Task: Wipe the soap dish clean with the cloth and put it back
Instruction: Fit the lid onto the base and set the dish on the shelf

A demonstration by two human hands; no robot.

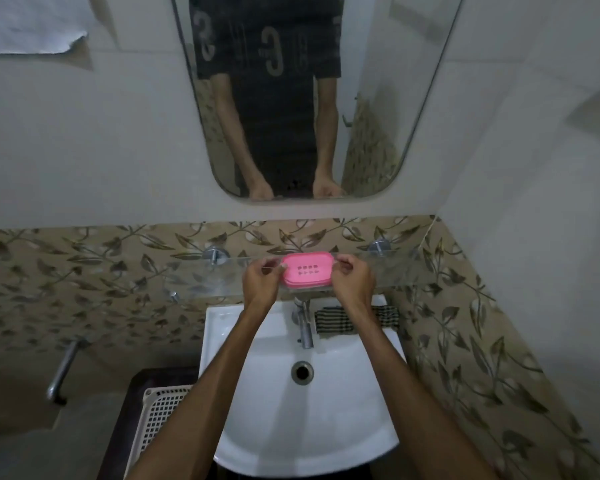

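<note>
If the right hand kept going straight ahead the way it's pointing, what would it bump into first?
Probably the patterned wall tiles behind the glass shelf. The right hand already grips the pink soap dish; depth is hard to judge.

The soap dish looks like smooth pink plastic on a clear glass shelf. Glossy white ceramic sink, shiny metal tap, woven striped cloth right of centre.

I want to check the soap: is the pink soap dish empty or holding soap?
Empty: the soap dish shows its bare drain slots, no soap on it.
</note>
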